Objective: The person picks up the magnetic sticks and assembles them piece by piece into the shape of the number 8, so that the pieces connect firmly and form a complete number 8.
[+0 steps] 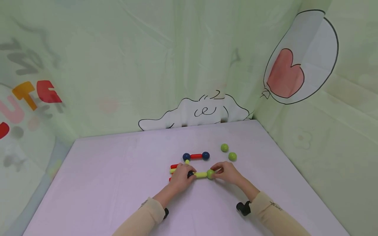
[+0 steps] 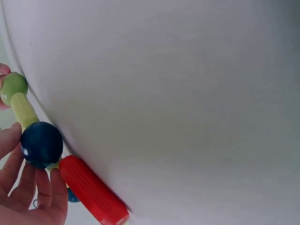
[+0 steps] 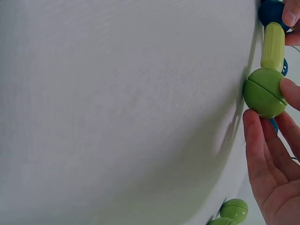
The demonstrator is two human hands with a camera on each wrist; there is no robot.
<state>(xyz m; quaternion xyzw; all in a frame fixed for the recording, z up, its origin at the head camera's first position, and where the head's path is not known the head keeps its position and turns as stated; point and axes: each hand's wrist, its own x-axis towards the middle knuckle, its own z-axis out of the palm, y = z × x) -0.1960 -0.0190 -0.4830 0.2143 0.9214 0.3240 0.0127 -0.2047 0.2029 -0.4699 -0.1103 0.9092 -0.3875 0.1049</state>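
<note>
The left hand (image 1: 182, 178) grips a dark blue ball (image 1: 190, 174), its thumb and fingers around it in the left wrist view. From that ball a yellow-green rod (image 1: 201, 175) runs right to a green ball (image 1: 210, 174), which the right hand (image 1: 228, 172) pinches between thumb and fingers. Rod and green ball touch. Behind the left hand, a short yellow-green rod (image 1: 187, 162) leads up to another dark blue ball (image 1: 186, 157), joined by a red rod (image 1: 196, 156) to a third dark blue ball (image 1: 205, 155).
Two loose green balls (image 1: 224, 147) (image 1: 232, 156) lie behind the right hand. Several red and yellow-green rods (image 1: 173, 170) lie left of the left hand, partly hidden by it. The lilac table (image 1: 118, 183) meets printed curtains at its back and sides.
</note>
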